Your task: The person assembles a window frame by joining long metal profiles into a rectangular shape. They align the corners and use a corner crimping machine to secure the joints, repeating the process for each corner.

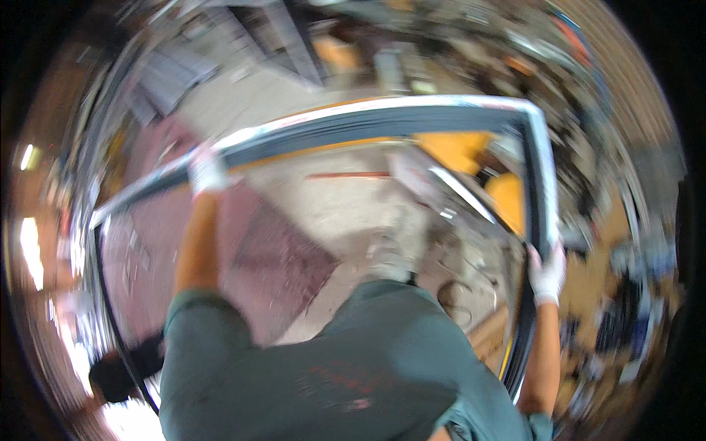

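A large rectangular frame (380, 122), likely a window or door frame, surrounds my torso as I look down through it. Its profile is dark grey, with whitish film bearing print along the outer edge and thin orange lines. My left hand (207, 170), in a white glove, grips the far bar left of its middle. On the right side bar, my gloved right hand (547, 274) holds on below the far right corner. The bar at my back is hidden by my body, and motion blurs the view.
A maroon sheet or mat (281, 259) covers part of the pale floor (342, 206). Grey profiles (174, 77) lie at far left. Yellow objects (504, 198) and a grey panel (416, 176) sit ahead right. Blurred clutter and cardboard (584, 297) line the right side.
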A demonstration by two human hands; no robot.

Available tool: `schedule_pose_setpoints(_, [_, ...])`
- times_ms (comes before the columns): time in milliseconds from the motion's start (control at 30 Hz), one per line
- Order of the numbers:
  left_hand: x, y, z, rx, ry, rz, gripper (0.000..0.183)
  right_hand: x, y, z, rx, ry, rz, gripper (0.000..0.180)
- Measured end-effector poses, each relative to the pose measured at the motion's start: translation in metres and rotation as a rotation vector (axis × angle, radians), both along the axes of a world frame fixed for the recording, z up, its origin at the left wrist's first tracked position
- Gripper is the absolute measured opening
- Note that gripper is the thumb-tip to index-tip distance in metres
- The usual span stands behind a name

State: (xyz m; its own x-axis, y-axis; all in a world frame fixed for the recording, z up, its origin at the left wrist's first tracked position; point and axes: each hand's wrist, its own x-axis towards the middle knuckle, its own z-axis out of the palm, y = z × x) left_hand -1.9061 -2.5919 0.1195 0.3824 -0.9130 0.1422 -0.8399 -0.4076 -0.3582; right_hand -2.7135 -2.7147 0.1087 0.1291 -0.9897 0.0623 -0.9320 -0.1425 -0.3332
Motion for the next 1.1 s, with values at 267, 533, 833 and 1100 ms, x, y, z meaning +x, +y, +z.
schedule_pose_setpoints(267, [-0.150, -0.094, 0.028, 0.097, 0.382, -0.385, 0.125, -0.004, -0.011, -0.003, 0.003, 0.150, 0.005, 0.089])
schedule_pose_setpoints(533, [-0.369, -0.271, 0.007, 0.068, 0.493, -0.829, 0.096, 0.035, -0.062, -0.006, -0.303, 0.274, 0.058, 0.088])
schedule_pose_setpoints(833, [-0.423, -0.387, 0.013, 0.523, 0.803, -0.676, 0.054, 0.079, -0.148, 0.016, 0.372, 0.124, -0.222, 0.063])
schedule_pose_setpoints(1100, [-0.423, -0.394, 0.005, 0.529, 0.707, -0.756, 0.059, 0.075, -0.169, 0.023, 0.550, 0.158, -0.155, 0.065])
